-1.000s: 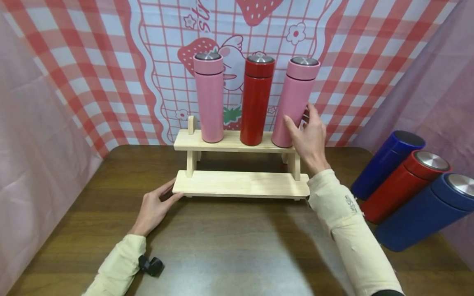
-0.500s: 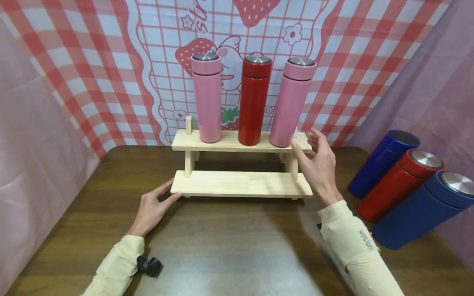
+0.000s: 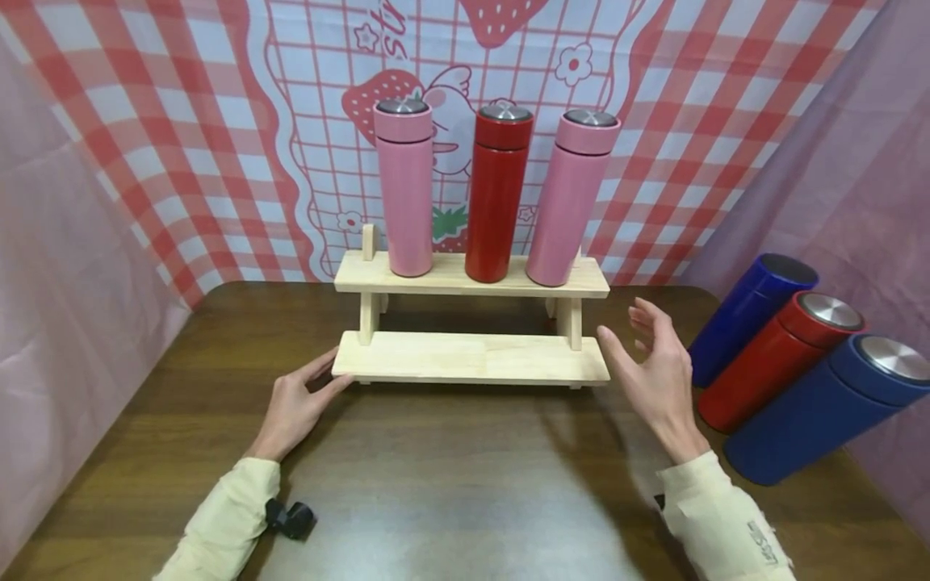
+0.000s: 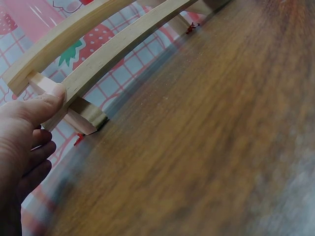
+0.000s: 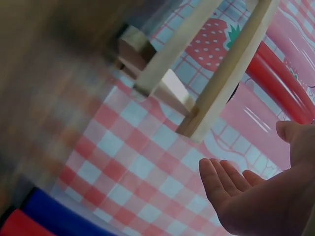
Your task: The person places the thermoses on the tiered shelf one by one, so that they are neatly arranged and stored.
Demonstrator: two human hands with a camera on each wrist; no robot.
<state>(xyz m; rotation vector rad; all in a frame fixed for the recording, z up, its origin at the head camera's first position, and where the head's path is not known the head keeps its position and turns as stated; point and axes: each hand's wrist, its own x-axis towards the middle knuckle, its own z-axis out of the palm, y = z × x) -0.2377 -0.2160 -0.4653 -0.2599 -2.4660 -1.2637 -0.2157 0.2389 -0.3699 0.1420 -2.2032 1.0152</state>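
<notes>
A two-tier wooden display stand (image 3: 472, 359) is on the table, with three insulated bottles upright on its top tier. They are a pink bottle (image 3: 408, 206), a red bottle (image 3: 498, 206) and another pink bottle (image 3: 568, 214), left to right. My left hand (image 3: 294, 407) holds the left end of the lower board, thumb (image 4: 51, 96) on its front edge and fingers around the end. Just off the stand's right end is my right hand (image 3: 657, 383), fingers spread and holding nothing. The right wrist view shows its palm (image 5: 261, 201) below the bottles.
At the right of the table are a dark blue bottle (image 3: 756, 319), a red bottle (image 3: 781, 363) and a larger blue bottle (image 3: 828, 411). Behind the stand hangs a checked strawberry-print cloth (image 3: 676, 145). Pink curtains (image 3: 80, 242) flank both sides.
My right hand has let go of the right pink bottle and moved down and right, away from the stand. That bottle stays on the top tier. The left hand keeps its hold.
</notes>
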